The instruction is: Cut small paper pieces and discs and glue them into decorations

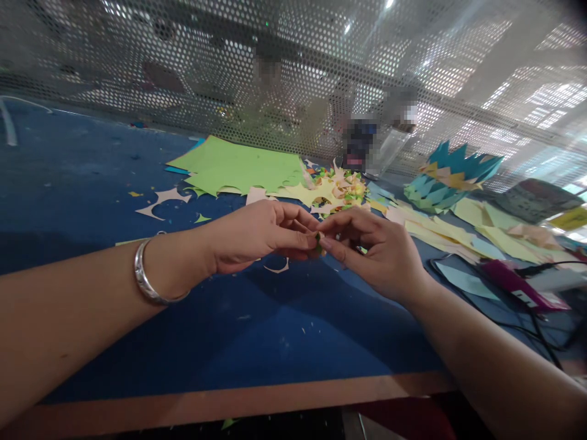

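My left hand, with a silver bangle on its wrist, and my right hand meet over the middle of the blue table. Between their fingertips they pinch a small green paper piece, mostly covered by the fingers. Just beyond lies a heap of small cut paper pieces in yellow, green, cream and orange. Green paper sheets with scalloped cut edges lie behind my left hand. Curved paper offcuts are scattered on the table around the hands.
A blue and yellow zigzag paper crown stands at the right rear. Yellow paper strips lie nearer. A magenta object sits among black cables at the right. A clear bottle stands against the perforated metal screen. The table's reddish edge runs in front.
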Motion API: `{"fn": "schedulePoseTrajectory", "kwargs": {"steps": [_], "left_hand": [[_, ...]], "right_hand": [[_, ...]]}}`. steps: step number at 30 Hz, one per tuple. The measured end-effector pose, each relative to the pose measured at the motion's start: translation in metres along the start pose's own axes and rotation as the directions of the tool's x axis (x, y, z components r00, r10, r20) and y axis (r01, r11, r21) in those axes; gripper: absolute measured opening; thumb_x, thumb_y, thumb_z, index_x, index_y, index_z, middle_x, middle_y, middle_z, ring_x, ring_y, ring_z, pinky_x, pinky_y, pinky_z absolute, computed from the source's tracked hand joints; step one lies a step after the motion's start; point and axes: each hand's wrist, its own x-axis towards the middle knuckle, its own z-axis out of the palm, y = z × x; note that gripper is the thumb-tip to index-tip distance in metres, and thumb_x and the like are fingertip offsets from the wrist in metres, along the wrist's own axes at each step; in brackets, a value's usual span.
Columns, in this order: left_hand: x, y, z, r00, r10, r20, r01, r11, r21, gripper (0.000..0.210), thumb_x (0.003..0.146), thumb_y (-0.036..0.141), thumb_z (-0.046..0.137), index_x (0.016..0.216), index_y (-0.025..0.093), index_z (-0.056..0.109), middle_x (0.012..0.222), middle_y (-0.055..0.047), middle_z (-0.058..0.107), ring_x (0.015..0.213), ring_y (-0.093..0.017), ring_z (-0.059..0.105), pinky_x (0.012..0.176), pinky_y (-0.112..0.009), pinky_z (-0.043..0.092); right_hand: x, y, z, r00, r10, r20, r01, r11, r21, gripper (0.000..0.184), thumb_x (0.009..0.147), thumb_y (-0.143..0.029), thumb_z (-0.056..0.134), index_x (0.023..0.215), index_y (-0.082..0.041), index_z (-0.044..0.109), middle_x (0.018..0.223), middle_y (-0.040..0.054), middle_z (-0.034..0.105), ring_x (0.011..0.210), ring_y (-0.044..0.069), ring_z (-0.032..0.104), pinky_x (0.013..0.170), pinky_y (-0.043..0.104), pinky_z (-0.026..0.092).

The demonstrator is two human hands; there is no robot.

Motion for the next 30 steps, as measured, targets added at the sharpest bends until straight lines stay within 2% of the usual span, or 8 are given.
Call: {"fn": "schedulePoseTrajectory", "kwargs": {"steps": [4,11,25,30], "left_hand": [[0.0011,0.0026,-0.0028,0.999,-0.034,-0.042,0.031,0.996,-0.078,0.014,0.083,0.012,0.075,0.096,0.015,0.071,0.094,-0.004,0.073,0.089,-0.015,0.073,0.082,-0.026,0.053],[0.003,0.0028,-0.0066,0.999,-0.02,-0.027,0.016,0.99,-0.142,0.016,0.079,0.008,0.077,0.092,0.014,0.071,0.089,-0.003,0.073,0.086,-0.015,0.073,0.086,-0.031,0.055],[0.0011,0.0029,-0.0069,0.999,0.034,0.001,-0.034,0.999,-0.027,0.012,0.077,0.009,0.073,0.085,0.017,0.073,0.086,0.001,0.072,0.085,-0.013,0.07,0.08,-0.026,0.052],[0.0004,0.0042,-0.0068,1.0,0.018,0.005,-0.018,1.0,-0.024,0.009,0.077,0.01,0.073,0.083,0.016,0.072,0.085,0.0,0.072,0.085,-0.014,0.071,0.079,-0.025,0.051]], "right_hand": [[-0.0004,0.0011,-0.0005,1.0,0.017,-0.012,-0.016,0.998,0.068,0.016,0.093,-0.03,0.072,0.107,-0.022,0.07,0.09,0.0012,0.069,0.059,0.009,0.059,0.048,0.023,0.048],[0.0004,0.0,-0.0011,0.999,0.051,-0.017,-0.048,0.988,0.143,0.016,0.094,-0.031,0.072,0.108,-0.023,0.069,0.085,-0.0006,0.069,0.053,0.008,0.06,0.049,0.022,0.051],[0.0014,-0.0036,-0.0007,0.997,0.078,-0.002,-0.077,0.986,0.15,0.016,0.094,-0.032,0.071,0.105,-0.02,0.068,0.087,0.0012,0.07,0.053,0.008,0.058,0.047,0.022,0.049],[0.0006,-0.0024,-0.0013,0.999,0.046,-0.003,-0.045,0.991,0.125,0.015,0.094,-0.031,0.07,0.105,-0.02,0.069,0.088,0.0014,0.069,0.056,0.009,0.059,0.049,0.022,0.049]]}}
